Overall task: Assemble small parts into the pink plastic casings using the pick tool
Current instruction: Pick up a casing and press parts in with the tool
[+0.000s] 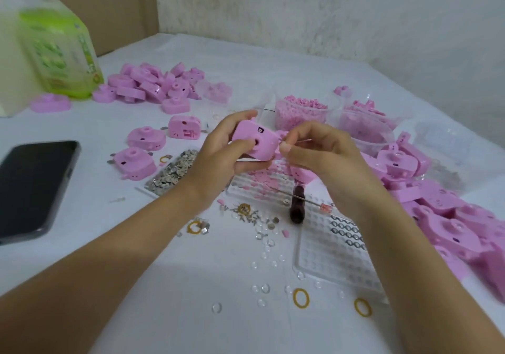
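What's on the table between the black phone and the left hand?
In the head view, a pink casing and a heap of small silvery metal pieces lie between the phone and the left hand, which grips a second casing.

phone left | bottle behind | casing pile right | pick tool centre (beside tray)
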